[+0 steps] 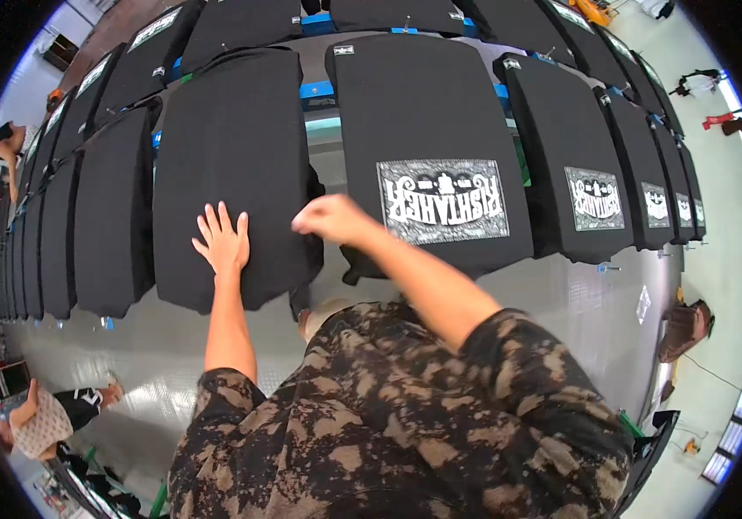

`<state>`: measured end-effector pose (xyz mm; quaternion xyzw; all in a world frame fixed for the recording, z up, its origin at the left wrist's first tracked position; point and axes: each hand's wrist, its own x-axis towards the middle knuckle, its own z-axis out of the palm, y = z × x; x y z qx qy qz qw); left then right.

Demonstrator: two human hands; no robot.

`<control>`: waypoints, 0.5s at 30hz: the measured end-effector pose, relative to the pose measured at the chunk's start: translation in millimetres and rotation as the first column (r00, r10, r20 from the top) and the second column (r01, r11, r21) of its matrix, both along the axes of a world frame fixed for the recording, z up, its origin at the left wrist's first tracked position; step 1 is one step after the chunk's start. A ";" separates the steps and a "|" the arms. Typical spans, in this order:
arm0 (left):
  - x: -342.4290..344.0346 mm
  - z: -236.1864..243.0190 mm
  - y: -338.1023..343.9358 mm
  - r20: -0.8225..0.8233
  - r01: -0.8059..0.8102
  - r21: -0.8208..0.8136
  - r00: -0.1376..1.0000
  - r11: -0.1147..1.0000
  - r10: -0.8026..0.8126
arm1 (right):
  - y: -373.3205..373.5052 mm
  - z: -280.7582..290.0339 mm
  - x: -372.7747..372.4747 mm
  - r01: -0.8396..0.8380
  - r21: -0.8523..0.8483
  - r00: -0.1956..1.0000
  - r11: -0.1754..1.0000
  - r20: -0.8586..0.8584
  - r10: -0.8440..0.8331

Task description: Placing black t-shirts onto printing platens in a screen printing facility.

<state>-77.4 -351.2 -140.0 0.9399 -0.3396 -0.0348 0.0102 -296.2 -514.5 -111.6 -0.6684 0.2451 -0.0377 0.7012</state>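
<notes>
Before me a plain black T-shirt [228,147] is stretched over a long flat board. My left hand [227,244] lies flat on its near part, fingers spread. Over the shirt's right edge is my right hand [329,218], slightly blurred, its fingers curled together. Whether these fingers pinch cloth or anything else cannot be made out. To the right, a second black shirt [418,95] on its board bears a white rectangular print [444,201] near its close end. Between the two boards shows a gap with a blue clamp [315,90].
More boards with black shirts run off to both sides, such as this printed one [565,112] at right. Another row stands behind. At lower left a person [46,419] is in the aisle. A brown bag-like object [687,331] lies at right on the grey floor [561,303].
</notes>
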 end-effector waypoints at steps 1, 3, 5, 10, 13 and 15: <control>-19.5 0.8 18.2 0.003 -0.052 0.017 0.999 0.998 0.052 | -15.6 3.6 -37.8 0.160 0.089 0.954 0.983 0.241 -0.177; -58.0 2.2 49.7 0.014 -0.164 0.046 0.987 0.985 0.163 | -71.1 12.8 -141.8 0.439 -0.104 0.819 0.892 0.455 -0.350; -93.4 6.6 74.3 -0.046 -0.278 -0.007 0.960 0.961 0.277 | -107.9 19.1 -264.7 0.763 -0.363 0.644 0.535 0.356 -0.677; -151.6 20.0 60.8 -0.098 -0.005 -0.188 0.995 0.982 -0.014 | -126.9 -40.8 -394.1 0.575 -0.657 0.445 0.487 -0.248 -0.860; -211.0 -11.3 0.2 -0.373 -0.015 -0.590 0.892 0.807 -0.256 | -89.2 -85.5 -387.6 0.850 0.189 0.522 0.491 -0.186 -0.832; -223.2 -20.3 -19.9 -0.852 -0.399 -0.379 0.503 0.835 -0.146 | -91.6 -84.0 -388.8 0.806 0.336 0.570 0.487 -0.217 -0.793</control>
